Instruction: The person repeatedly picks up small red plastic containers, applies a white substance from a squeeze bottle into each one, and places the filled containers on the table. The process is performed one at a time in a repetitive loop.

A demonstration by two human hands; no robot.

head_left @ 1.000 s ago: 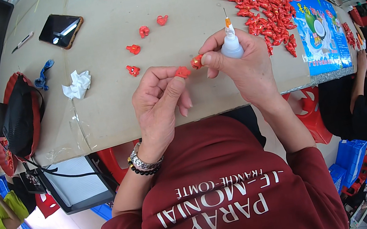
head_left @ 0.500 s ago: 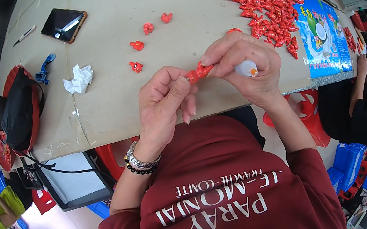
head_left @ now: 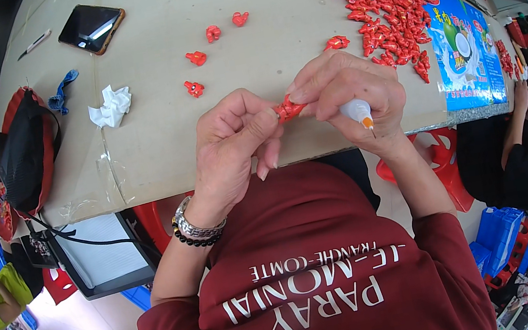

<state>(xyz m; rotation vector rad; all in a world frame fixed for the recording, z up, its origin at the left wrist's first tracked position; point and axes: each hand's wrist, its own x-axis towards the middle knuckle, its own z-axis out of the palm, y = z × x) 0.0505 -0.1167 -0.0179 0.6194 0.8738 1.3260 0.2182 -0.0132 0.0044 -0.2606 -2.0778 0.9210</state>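
Between my two hands is a small glossy red figurine (head_left: 289, 110), just above the table's near edge. My left hand (head_left: 234, 135) pinches its left end with thumb and forefinger. My right hand (head_left: 363, 87) grips the other end with its fingertips. Tucked in that same right hand is a small white squeeze bottle (head_left: 354, 109) with an orange tip and thin nozzle, pointing down. Fingers cover much of the figurine. Beyond my hands lie a few loose red pieces (head_left: 196, 57), and one red figurine (head_left: 336, 42) rests beside my right hand.
A heap of red figurines (head_left: 386, 16) spreads at the far right, beside a blue printed cardboard sheet (head_left: 462, 45). Leftward lie crumpled tissue (head_left: 111, 107), a phone (head_left: 92, 28), a craft knife (head_left: 34, 44), a blue strip (head_left: 62, 92) and a black-and-red bag (head_left: 29, 153). Other people sit at both sides.
The figurine has turned slightly between my fingers, and the bottle in my right hand tilts further down. The lone figurine beside my right hand shows more fully.
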